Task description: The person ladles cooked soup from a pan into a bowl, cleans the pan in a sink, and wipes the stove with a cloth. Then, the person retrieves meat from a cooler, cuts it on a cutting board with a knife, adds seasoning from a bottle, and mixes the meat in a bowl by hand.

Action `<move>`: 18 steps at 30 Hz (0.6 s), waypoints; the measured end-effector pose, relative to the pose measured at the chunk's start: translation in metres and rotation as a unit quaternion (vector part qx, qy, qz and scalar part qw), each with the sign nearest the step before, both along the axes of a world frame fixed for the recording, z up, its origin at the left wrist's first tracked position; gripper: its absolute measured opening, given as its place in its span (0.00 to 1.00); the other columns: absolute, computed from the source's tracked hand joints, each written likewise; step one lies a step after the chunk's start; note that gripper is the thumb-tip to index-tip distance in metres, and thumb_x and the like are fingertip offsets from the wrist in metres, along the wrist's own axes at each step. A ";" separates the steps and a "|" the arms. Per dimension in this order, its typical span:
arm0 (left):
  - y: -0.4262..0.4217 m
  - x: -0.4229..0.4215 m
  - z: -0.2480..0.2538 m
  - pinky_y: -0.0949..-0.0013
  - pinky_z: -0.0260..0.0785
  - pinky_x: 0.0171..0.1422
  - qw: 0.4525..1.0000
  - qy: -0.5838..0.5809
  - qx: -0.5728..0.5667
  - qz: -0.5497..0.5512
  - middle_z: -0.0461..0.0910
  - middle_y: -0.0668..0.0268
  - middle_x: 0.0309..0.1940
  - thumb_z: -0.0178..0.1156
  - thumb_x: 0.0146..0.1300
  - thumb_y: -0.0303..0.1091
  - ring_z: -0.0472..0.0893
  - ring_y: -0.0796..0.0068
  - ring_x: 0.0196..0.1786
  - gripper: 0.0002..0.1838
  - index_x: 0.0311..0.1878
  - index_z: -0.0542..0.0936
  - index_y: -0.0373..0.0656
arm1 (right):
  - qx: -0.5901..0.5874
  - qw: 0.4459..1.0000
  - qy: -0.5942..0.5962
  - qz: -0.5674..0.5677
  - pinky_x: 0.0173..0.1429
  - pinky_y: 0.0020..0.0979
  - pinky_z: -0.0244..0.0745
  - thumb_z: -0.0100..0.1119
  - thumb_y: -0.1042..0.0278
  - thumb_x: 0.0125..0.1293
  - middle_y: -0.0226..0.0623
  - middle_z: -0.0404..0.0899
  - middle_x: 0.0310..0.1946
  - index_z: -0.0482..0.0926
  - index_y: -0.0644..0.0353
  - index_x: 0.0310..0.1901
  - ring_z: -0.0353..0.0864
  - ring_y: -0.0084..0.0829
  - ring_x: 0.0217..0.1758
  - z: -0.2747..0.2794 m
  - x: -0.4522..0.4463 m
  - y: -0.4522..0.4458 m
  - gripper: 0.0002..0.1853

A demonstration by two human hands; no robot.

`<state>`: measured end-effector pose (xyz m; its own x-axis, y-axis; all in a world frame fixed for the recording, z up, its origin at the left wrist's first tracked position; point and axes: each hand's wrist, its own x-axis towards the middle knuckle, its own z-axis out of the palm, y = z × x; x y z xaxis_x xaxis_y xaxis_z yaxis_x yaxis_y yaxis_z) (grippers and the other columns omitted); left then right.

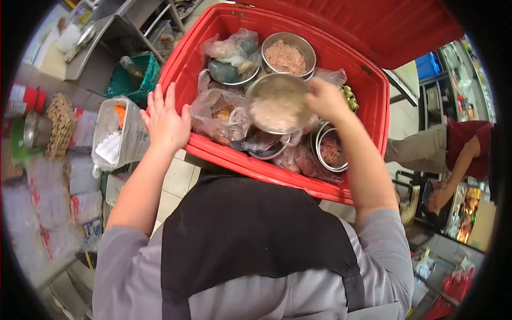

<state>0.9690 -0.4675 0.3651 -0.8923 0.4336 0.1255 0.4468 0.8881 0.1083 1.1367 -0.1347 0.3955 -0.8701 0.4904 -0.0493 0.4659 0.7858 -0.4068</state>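
A big red cooler box [234,152] stands open before me, filled with metal bowls and plastic bags. My right hand [326,98] grips the rim of a metal bowl [280,102] holding pale food, blurred by motion, above the other contents. Behind it sits another metal bowl [288,53] of pale pinkish shredded meat. My left hand [167,117] lies on the cooler's left rim, fingers spread. Near that hand are clear plastic bags [218,109] with food inside. Lower right, stacked metal bowls [331,148] hold reddish minced meat.
The raised red lid [368,26] leans back behind the cooler. To the left stand a green-lined bin [133,77] and a white plastic tub [121,133] with egg trays or similar inside. At right, a person [453,149] in a dark red top stands near shelves.
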 end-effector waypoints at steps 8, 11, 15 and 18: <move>0.007 -0.066 0.002 0.49 0.60 0.73 0.924 -0.079 0.164 -0.335 0.73 0.54 0.66 0.60 0.63 0.37 0.70 0.52 0.70 0.24 0.63 0.77 0.45 | -0.130 0.923 -0.038 -0.360 0.49 0.40 0.79 0.59 0.63 0.58 0.43 0.84 0.33 0.81 0.58 0.41 0.85 0.40 0.41 -0.059 0.081 0.114 0.12; 0.069 -0.086 0.001 0.54 0.68 0.67 0.864 -0.355 0.072 -0.349 0.78 0.51 0.61 0.62 0.61 0.33 0.75 0.51 0.65 0.24 0.62 0.78 0.43 | 0.167 0.913 -0.069 -0.365 0.53 0.43 0.79 0.60 0.61 0.61 0.46 0.85 0.38 0.82 0.56 0.48 0.86 0.46 0.47 -0.039 0.064 0.078 0.15; 0.140 -0.078 -0.093 0.55 0.74 0.61 0.823 -0.227 -0.063 -0.517 0.81 0.48 0.55 0.61 0.62 0.34 0.82 0.52 0.57 0.25 0.64 0.77 0.40 | 0.059 0.963 0.092 -0.247 0.59 0.42 0.77 0.56 0.61 0.69 0.48 0.84 0.50 0.83 0.58 0.52 0.84 0.47 0.53 -0.015 0.001 0.025 0.16; 0.165 -0.070 -0.106 0.57 0.77 0.58 0.802 -0.269 -0.254 -0.469 0.83 0.49 0.52 0.65 0.55 0.28 0.84 0.55 0.55 0.22 0.56 0.82 0.38 | -0.123 0.986 -0.039 -0.109 0.61 0.41 0.76 0.56 0.61 0.69 0.49 0.84 0.50 0.84 0.57 0.52 0.83 0.45 0.56 -0.028 -0.053 -0.047 0.16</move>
<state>0.8985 -0.3026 0.2593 -0.0083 0.8193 -0.5733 0.9538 0.1787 0.2416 1.0833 -0.1817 0.3672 -0.7341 0.6306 -0.2520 0.6502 0.5455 -0.5289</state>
